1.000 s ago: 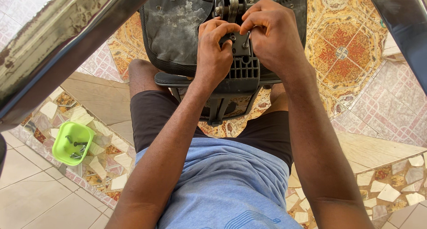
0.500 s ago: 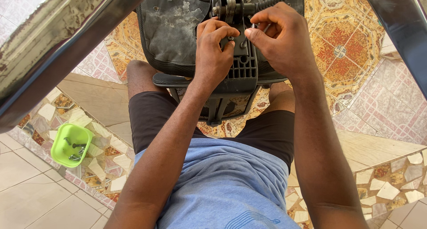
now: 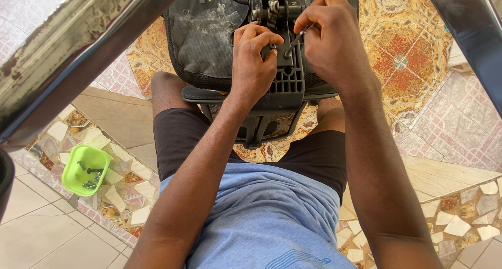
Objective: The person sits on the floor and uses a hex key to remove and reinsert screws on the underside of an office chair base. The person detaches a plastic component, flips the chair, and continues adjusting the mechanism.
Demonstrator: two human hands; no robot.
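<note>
Head view: an overturned office chair seat (image 3: 219, 33), worn grey, with a black ribbed bracket (image 3: 285, 91), rests across the thighs. The left hand (image 3: 253, 65) presses curled fingers onto the bracket; just beside it, the right hand (image 3: 332, 39) pinches a thin metal tool (image 3: 296, 41).

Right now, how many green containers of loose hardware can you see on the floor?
1. The green container sits on the tiled floor at the person's left side, holding a few dark screws. Others may be hidden behind the chair mechanism or the metal bars.
</note>
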